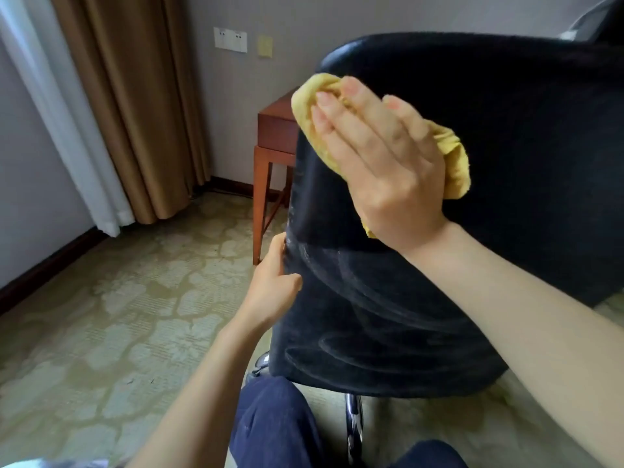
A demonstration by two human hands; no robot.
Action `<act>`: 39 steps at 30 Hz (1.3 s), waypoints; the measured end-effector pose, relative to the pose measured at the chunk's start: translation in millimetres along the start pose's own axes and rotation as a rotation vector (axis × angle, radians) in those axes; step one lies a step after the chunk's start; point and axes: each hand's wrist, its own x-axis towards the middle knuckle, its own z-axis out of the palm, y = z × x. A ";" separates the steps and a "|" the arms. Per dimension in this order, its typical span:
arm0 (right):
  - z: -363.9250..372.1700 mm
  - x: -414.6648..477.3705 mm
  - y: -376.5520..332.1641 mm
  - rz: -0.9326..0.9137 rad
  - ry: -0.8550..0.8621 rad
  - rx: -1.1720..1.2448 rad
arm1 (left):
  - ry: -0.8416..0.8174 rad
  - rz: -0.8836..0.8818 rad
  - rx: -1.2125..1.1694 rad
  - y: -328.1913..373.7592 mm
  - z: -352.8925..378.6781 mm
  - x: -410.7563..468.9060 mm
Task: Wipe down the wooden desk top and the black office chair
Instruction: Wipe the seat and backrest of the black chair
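**Chair back half wiped, desk not yet judged**

Pressing a yellow cloth (320, 96) flat against the upper left of the black chair (506, 163) back with the right hand (381, 157), fingers straight and close together, palm spread over the cloth rather than curled round it. Covering most of the cloth this way, with folds bunched out beyond the fingertips and to the right of the knuckles, all touching the chair.

Gripping the chair's left edge lower down with the left hand (273, 282), thumb on the near face, fingers wrapped behind and out of sight. Bracing the chair, by the look of it.

Judging from the pale swirled smears (354, 319) across the lower back: either wiped damp or dusty and waiting; cannot tell which. Seeing nothing of the seat or arms, so probably left to do.

Catching only a corner and a leg of the wooden desk (275, 126) past the chair's left edge, well apart from both hands; no telling whether wiped.
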 end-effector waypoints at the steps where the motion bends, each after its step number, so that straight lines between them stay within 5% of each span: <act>1: 4.2 -5.2 -9.0 -0.023 -0.042 0.023 | 0.002 -0.011 -0.020 -3.5 -1.4 0.9; 12: 12.2 -36.3 -71.2 -0.242 -0.635 0.018 | 0.028 -0.068 -0.171 -1.7 -6.8 1.5; 19: -0.8 -68.9 -90.2 -0.320 -0.799 0.186 | 0.081 -0.169 -0.134 -16.1 -10.2 -28.6; 25: -35.4 -111.9 -44.3 -0.500 -0.775 0.306 | 0.096 -0.196 -0.076 -17.0 -21.5 -44.3; 33: -69.8 -80.9 38.4 -0.330 -0.547 0.259 | 0.020 -0.145 -0.175 3.4 -4.1 -35.2; 39: -35.9 -16.9 27.1 -0.167 -0.236 0.211 | 0.059 -0.222 -0.210 2.6 15.4 -32.7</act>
